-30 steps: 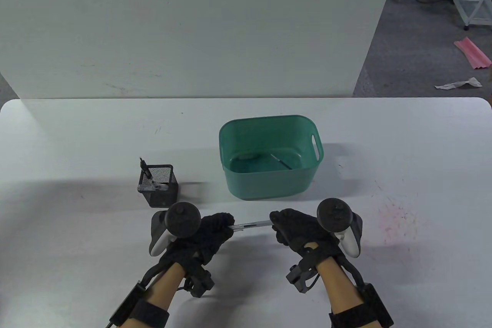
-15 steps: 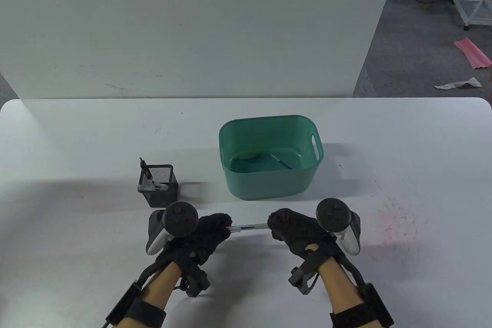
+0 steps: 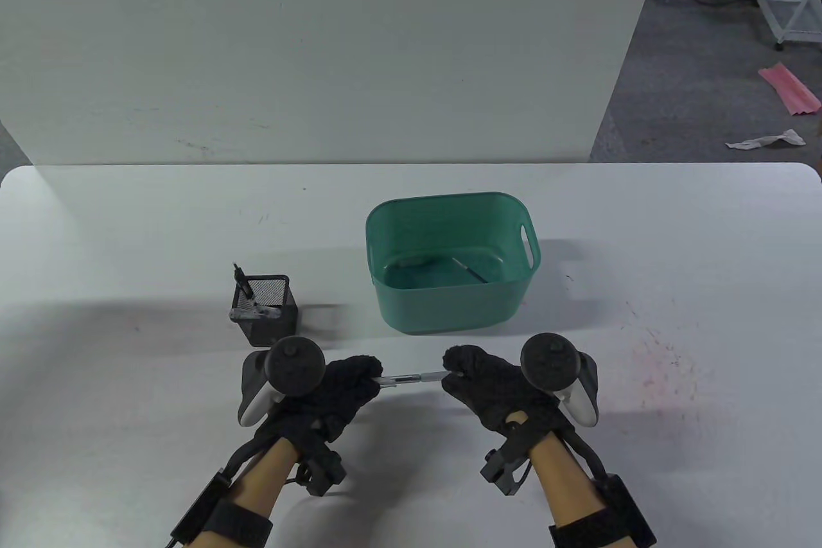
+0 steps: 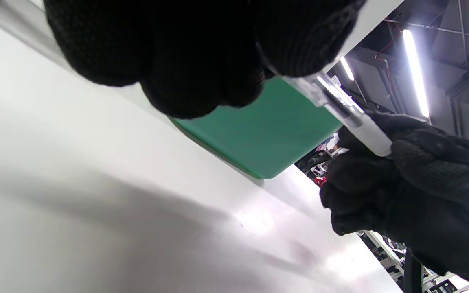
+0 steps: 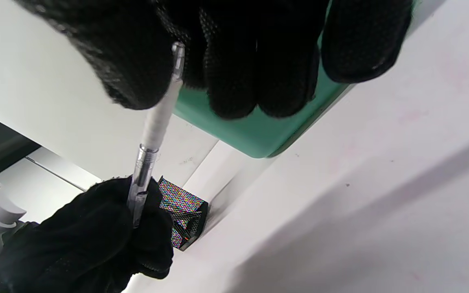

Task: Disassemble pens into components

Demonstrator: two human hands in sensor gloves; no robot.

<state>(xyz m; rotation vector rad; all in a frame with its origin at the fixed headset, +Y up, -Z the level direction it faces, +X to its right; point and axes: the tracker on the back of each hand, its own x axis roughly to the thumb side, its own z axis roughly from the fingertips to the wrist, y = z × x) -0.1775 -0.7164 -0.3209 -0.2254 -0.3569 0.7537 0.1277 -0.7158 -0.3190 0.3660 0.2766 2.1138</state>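
Note:
A clear pen (image 3: 411,376) with a white grip section is held level just above the table, in front of the green bin. My left hand (image 3: 350,381) grips its clear barrel end; my right hand (image 3: 472,374) pinches the white grip end. The left wrist view shows the pen (image 4: 346,110) running from my left fingers (image 4: 202,53) to the right hand (image 4: 413,191). The right wrist view shows the pen (image 5: 155,134) between my right fingers (image 5: 234,61) and the left hand (image 5: 96,240). The pen's two ends are hidden inside the gloves.
A green plastic bin (image 3: 453,262) stands behind the hands with a thin pen part lying inside. A black mesh pen holder (image 3: 264,310) with pens in it stands to the left. A pink stain (image 3: 661,358) marks the white table at the right.
Both hands have drifted slightly left and toward the bin with the pen. The visible length of pen between them looks a little shorter.

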